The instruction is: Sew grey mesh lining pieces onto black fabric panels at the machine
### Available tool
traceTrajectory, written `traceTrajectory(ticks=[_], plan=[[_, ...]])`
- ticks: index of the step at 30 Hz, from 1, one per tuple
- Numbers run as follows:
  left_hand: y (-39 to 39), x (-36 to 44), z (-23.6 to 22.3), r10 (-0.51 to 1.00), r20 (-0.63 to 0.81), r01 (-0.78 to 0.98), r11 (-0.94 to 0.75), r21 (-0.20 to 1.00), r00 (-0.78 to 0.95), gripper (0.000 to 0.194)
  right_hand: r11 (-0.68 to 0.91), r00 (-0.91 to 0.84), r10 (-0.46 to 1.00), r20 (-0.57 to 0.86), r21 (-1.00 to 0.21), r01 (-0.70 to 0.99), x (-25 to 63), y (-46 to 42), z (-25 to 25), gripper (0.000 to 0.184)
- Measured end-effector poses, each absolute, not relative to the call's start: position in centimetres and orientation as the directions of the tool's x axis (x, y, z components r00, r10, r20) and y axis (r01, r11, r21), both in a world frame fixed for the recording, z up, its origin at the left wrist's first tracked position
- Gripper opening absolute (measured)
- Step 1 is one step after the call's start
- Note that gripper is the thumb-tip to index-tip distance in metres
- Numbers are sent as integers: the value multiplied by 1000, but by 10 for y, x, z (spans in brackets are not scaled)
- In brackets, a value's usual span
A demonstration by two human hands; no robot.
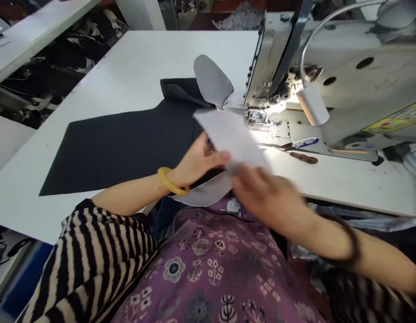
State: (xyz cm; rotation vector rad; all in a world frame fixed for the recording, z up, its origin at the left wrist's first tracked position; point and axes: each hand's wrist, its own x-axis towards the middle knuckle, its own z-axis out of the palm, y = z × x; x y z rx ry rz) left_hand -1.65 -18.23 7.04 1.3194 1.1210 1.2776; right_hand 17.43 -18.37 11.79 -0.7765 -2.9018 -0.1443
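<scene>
A large black fabric piece (pixel 127 143) lies flat on the white sewing table (pixel 144 58). Its far end has a grey flap (pixel 212 80) folded up beside the sewing machine (pixel 329 67). My left hand (pixel 197 161), with a yellow bangle on the wrist, rests on the black fabric's near right edge and pinches a light grey strip (pixel 228 132) with thumb and fingers. My right hand (pixel 265 188) is smeared by motion at the strip's near end; its fingers cannot be made out. A grey fabric edge (pixel 208 193) hangs over the table's front toward my lap.
The machine's needle area (pixel 258 117) is lit just beyond the strip. A blue pen (pixel 305 142) and a brown-handled tool (pixel 304 158) lie on the machine bed. Another white table (pixel 33 31) stands at the far left, with dark fabric piled beneath it.
</scene>
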Motion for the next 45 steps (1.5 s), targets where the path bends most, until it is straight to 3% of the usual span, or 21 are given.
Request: traceTrajectory(ticks=[3, 5, 8, 10, 12, 15, 18, 22, 30, 35, 40, 42, 45], plan=[[-188, -55, 68, 963, -11, -16, 7, 1000, -268, 51, 949, -956, 291, -36, -114, 293, 123, -191, 105, 26], [-187, -89, 67, 941, -62, 31, 77, 997, -333, 45, 934, -973, 210, -96, -275, 229, 100, -176, 97, 26], [-179, -125, 72, 916, -156, 278, 269, 922, -370, 28, 856, -898, 423, -121, -272, 440, 94, -137, 79, 30], [-171, -126, 73, 934, -203, 565, 342, 751, -295, 42, 778, -795, 578, -187, -171, 605, 105, -115, 63, 28], [-161, -112, 66, 950, -291, 815, 255, 520, -112, 57, 710, -708, 664, -238, -94, 698, 121, -104, 46, 31], [-146, -81, 42, 952, -276, 950, -41, 309, 131, 54, 660, -650, 722, -239, -44, 750, 142, -104, 28, 38], [-132, -59, 16, 943, -65, 921, -301, 248, 326, 35, 665, -654, 726, -214, -27, 747, 151, -105, 19, 43], [-111, -49, -6, 829, 136, 802, -559, 210, 543, 37, 664, -662, 735, -144, -45, 747, 155, -97, 13, 45], [-74, -53, -16, 830, 136, 826, -555, 97, 542, 36, 738, -739, 614, -277, -131, 662, 164, -53, 22, 42], [-51, -54, -20, 836, 168, 830, -543, 124, 522, 29, 695, -711, 683, -166, -150, 703, 166, -38, 11, 43], [-57, -49, -5, 892, 176, 856, -450, 254, 416, 27, 659, -670, 730, -134, -124, 742, 166, -36, -4, 44], [-71, -43, 6, 940, 146, 871, -341, 353, 308, 26, 665, -677, 721, -150, -124, 736, 166, -36, -5, 45], [-83, -33, 20, 987, -30, 792, -106, 602, 155, 25, 678, -689, 710, -146, -126, 725, 165, -36, -3, 47]])
